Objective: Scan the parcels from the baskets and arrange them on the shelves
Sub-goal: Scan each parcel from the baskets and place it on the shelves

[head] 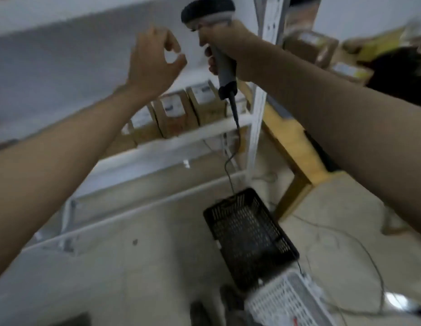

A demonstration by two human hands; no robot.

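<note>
My right hand (224,41) grips the grey handle of a barcode scanner (208,11), whose dark head points up near the top of the frame. Its black cable (235,128) hangs down toward a black basket (249,238) on the floor. My left hand (155,60) is raised beside the scanner with fingers loosely curled, thumb near forefinger, holding nothing I can see. Several brown cardboard parcels (174,114) with white labels stand in a row on a white metal shelf (181,140) below my hands. The picture is blurred.
A white basket (289,302) sits on the floor in front of the black one. A wooden table leg (296,147) and more brown parcels (310,47) are at the right. The shelf's white upright (256,128) stands between. Thin cables lie on the floor at right.
</note>
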